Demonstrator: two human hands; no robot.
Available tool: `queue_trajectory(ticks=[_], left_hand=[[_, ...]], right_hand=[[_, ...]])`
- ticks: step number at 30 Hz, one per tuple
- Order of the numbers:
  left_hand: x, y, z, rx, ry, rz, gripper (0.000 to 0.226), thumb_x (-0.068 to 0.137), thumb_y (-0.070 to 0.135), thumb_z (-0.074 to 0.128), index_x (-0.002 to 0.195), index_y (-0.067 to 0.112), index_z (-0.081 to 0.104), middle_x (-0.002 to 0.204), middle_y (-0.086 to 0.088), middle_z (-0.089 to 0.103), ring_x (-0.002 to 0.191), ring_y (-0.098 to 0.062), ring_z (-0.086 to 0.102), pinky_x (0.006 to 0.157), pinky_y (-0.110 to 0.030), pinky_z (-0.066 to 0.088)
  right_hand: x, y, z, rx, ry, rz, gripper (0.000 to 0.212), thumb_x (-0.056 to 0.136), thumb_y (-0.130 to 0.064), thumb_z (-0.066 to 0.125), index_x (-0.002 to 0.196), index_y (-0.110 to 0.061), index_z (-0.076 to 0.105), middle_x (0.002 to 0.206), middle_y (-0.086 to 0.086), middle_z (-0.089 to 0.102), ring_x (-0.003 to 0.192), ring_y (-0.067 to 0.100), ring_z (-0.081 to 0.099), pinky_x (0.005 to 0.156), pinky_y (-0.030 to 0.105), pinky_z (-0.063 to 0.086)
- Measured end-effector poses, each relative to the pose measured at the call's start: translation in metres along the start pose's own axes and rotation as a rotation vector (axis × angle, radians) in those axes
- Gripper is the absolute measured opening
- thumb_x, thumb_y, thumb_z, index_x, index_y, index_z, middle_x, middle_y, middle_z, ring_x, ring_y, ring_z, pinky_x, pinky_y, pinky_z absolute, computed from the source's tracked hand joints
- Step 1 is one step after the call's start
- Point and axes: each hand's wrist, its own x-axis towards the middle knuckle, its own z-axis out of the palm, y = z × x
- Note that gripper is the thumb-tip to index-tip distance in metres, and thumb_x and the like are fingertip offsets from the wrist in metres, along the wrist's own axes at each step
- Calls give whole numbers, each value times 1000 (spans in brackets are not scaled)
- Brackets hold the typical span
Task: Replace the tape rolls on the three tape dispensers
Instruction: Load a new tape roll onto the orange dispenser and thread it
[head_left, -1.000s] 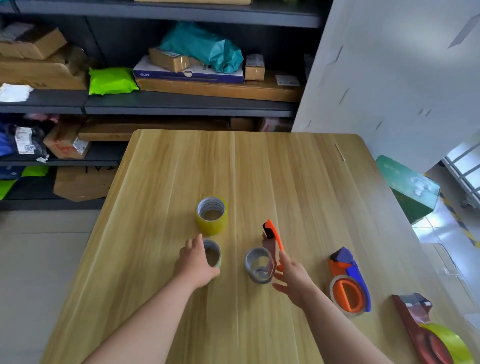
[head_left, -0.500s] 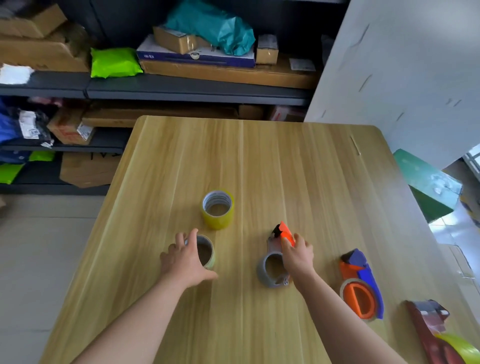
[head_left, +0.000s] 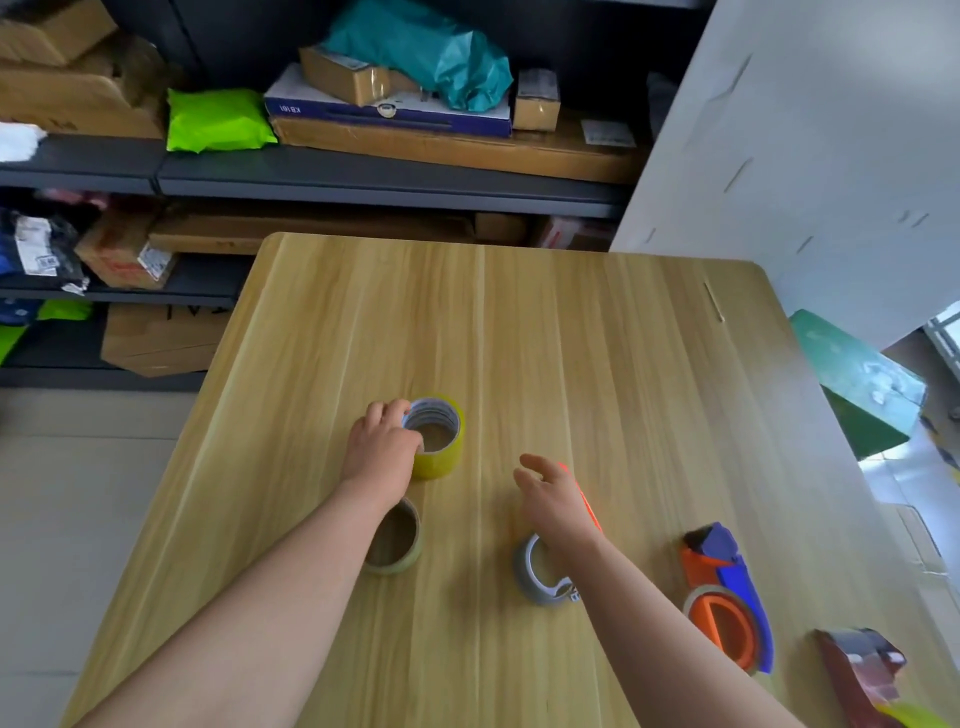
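Head view, left hand: the left hand (head_left: 382, 447) grasps the yellow tape roll (head_left: 436, 441) by its left wall, with fingers curled over the top rim and the thumb on the near side.
Head view, yellow roll: it stands with its core opening facing up on the wooden table (head_left: 571, 322), near the middle, just right of the hand's knuckles.
Head view, thin roll: a nearly used-up roll (head_left: 396, 538), mostly brown core, sits on the table directly under the left wrist, nearer the person than the yellow one.
Head view, right hand: the right hand (head_left: 553, 499) is released, fingers loose and spread, holding nothing.
Head view, orange-handled dispenser: its orange handle (head_left: 584, 499) shows along the hand's right edge. Whether they touch cannot be told.
Head view, grey roll: the grey roll (head_left: 537, 574) lies under the right wrist.
Head view, other dispensers: a blue and orange dispenser (head_left: 727, 597) lies well right of the right forearm. A dark red dispenser (head_left: 860, 670) sits at the table's near right corner.
Head view, surroundings: the shelves (head_left: 363, 182) behind hold boxes, a bright green packet (head_left: 218, 119) and a teal bag (head_left: 426, 52).
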Motion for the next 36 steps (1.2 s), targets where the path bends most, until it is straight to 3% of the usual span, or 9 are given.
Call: queue_trajectory(ticks=[3,6,9,15,19,22,27,31,36], left_hand=[[12,3,-1,-384,76,12,23,84,21,70,106,18,71,126,9,49,118,-19,40,98,-26,32],[13,22,-18,-1089,-180,-23,20,86,12,69,105,12,67,104,3,63,101,-16,57,89,-26,42],[1,36,-36,-1502,-490,1,16,94,10,57,107,17,64,96,1,71,90,-11,64,90,-30,48],[-23,44,-46,-1834,-686,-82,28,84,20,60,111,12,62,94,-7,69,89,-19,66,84,-40,55],[-33,53,-48,-1741,-420,-78,33,94,11,57,125,22,57,106,-3,65,97,-16,64,75,-33,56],[-36,62,-49,-1556,-156,48,27,91,5,60,108,24,68,104,-9,69,90,-14,66,80,-30,55],[-45,62,-45,-827,361,498,20,90,20,63,104,13,75,101,3,74,93,-3,66,86,-13,49],[-59,66,-42,-568,429,663,38,93,31,48,112,7,71,106,-3,74,97,-14,70,86,-27,55],[-67,80,-47,-510,467,661,30,89,28,49,94,12,74,80,1,75,70,-16,70,62,-30,58]], right_hand=[[3,-2,-6,42,-5,-22,42,96,-15,44,138,-18,49,77,-4,54,53,10,56,50,22,44],[6,-6,-22,116,9,-58,46,100,-17,44,145,-22,40,126,1,60,122,25,57,97,33,45],[10,-3,-35,328,-30,-77,46,100,-22,46,145,-26,38,145,-5,46,134,15,43,113,33,32],[-1,-10,-37,508,-165,-3,28,99,-32,47,106,-15,68,105,12,71,95,24,69,77,35,54],[-17,-6,-44,450,-133,-94,27,99,-36,47,103,-24,71,104,15,70,95,23,68,81,37,55],[-25,-5,-52,435,-146,-134,29,99,-37,47,107,-21,70,99,14,67,88,24,66,80,40,54],[-41,-2,-59,411,-139,-126,38,99,-39,47,112,-9,67,98,21,66,87,30,63,81,46,52],[-50,6,-67,353,-103,-98,39,99,-41,45,108,-11,69,94,16,72,78,22,67,71,33,54],[-62,12,-75,294,-94,-71,38,99,-43,44,103,-15,70,87,10,74,67,17,68,62,29,53]])
